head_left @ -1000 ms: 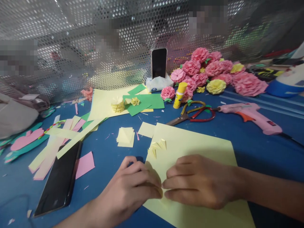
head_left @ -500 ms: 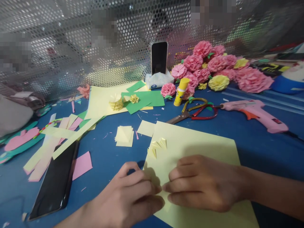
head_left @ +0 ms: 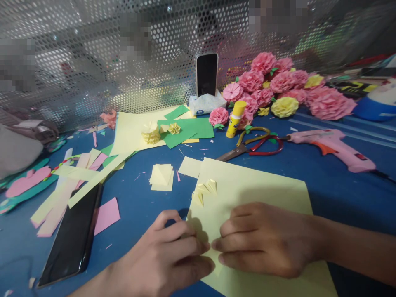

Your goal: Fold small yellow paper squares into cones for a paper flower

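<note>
My left hand (head_left: 168,255) and my right hand (head_left: 266,239) meet fingertip to fingertip over a large pale yellow paper sheet (head_left: 256,189) on the blue table. Both pinch a small folded piece of yellow paper (head_left: 213,258), mostly hidden between the fingers. Small folded yellow pieces (head_left: 206,190) lie on the sheet just beyond my hands. A stack of yellow paper squares (head_left: 161,177) sits to the left of the sheet.
A dark phone (head_left: 72,237) lies flat at the near left beside pink and yellow paper strips (head_left: 66,187). Scissors (head_left: 250,146), a yellow glue stick (head_left: 234,119), a pink glue gun (head_left: 332,148) and pink and yellow paper flowers (head_left: 278,90) lie beyond. Another phone (head_left: 206,74) stands against a perforated metal screen.
The view tipped slightly between one second ago and half a second ago. My left thumb has slid a little further under the small paper piece; both hands stay in place.
</note>
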A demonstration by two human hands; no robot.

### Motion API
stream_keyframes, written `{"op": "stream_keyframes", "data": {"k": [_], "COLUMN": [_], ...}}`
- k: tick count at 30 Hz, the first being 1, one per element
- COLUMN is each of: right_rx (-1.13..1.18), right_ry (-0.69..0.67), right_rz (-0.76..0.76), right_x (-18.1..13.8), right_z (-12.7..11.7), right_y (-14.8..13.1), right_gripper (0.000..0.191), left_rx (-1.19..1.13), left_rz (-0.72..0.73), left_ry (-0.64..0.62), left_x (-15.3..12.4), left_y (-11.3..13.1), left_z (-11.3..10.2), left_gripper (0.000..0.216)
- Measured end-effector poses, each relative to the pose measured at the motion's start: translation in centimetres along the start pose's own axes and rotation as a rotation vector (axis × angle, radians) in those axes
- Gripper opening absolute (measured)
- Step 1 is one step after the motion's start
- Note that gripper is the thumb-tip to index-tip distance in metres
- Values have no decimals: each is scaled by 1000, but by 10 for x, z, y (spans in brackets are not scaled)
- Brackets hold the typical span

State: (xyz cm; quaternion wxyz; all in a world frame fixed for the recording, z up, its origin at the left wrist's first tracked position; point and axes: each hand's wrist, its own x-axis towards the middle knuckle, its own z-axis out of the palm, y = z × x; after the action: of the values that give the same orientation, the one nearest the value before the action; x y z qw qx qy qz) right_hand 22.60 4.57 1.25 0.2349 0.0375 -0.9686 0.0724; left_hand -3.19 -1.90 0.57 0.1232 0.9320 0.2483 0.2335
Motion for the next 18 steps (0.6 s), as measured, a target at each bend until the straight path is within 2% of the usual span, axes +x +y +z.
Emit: {"op": "stream_keyframes", "data": {"k": [5,8,11,14,18], "right_rx": [40,71,54,28,-2], "right_ry": [-39,-35,-66,-121,-132], "right_rz": [33,93,189,274,276], "right_x": [-1,-2,-3,-2,7], "right_z": [2,6,8,7,7], "right_y": [0,-3,-8,-12,-12], "right_gripper": [24,32,41,41,40], "left_rx": [45,52,92,204,333], "left_rz": [9,10,11,37,62], "left_ry": [43,52,30,0,-55], "left_x": [4,6,6,7,7], "left_y": [6,8,8,9,15], "left_z": [0,1,1,-4,-13], "left_gripper": [12,18,12,10,17]}}
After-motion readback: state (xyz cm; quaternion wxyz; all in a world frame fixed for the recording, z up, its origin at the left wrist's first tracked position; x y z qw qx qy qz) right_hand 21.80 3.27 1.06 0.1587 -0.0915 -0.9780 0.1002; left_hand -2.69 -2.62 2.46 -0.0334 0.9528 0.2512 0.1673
